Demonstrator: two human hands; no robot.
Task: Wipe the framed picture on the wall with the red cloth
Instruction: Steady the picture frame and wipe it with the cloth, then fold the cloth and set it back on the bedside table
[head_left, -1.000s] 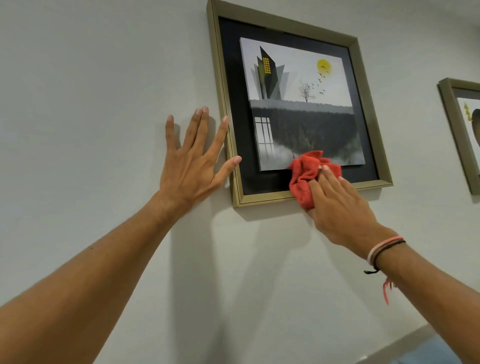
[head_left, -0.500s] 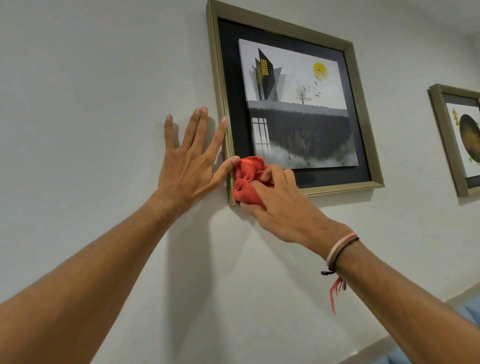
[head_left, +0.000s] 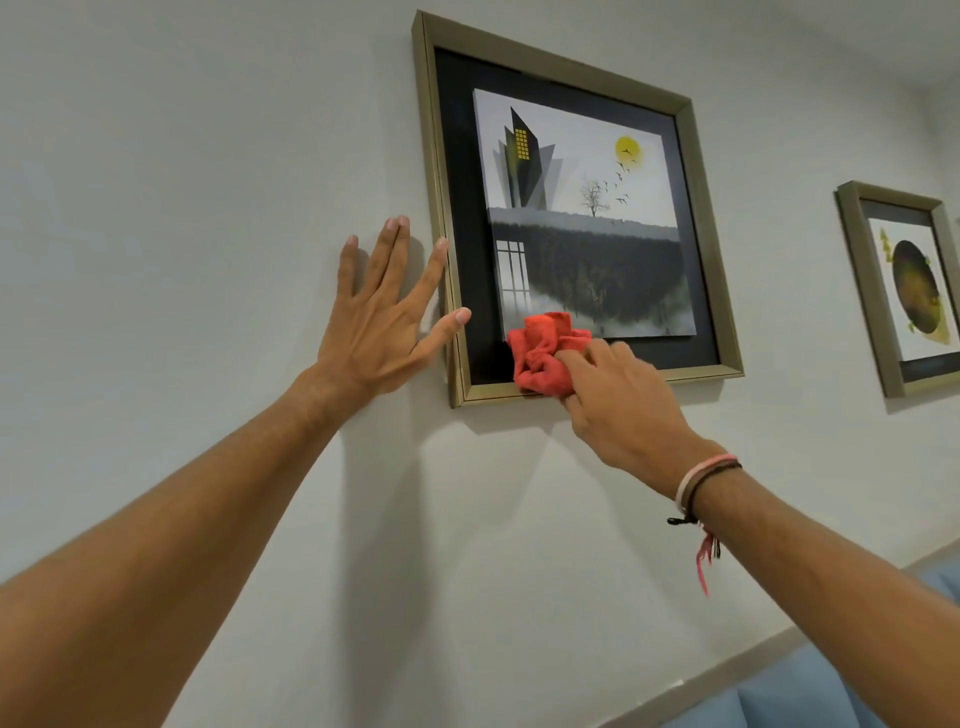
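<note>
A framed picture (head_left: 696, 171) with a brass-coloured frame, black mat and a grey landscape print hangs on the white wall. My right hand (head_left: 621, 402) presses a bunched red cloth (head_left: 543, 351) against the lower left part of the glass, just above the bottom rail. My left hand (head_left: 376, 322) lies flat on the wall with fingers spread, its thumb and index fingertip touching the frame's left edge.
A second framed picture (head_left: 857, 291) hangs further right on the same wall. Something blue and padded (head_left: 810, 691) shows at the bottom right, below a pale ledge. Bracelets circle my right wrist.
The red cloth went from the bottom middle of the picture to its lower left corner, then back a little to the right. My left hand stayed flat on the wall.
</note>
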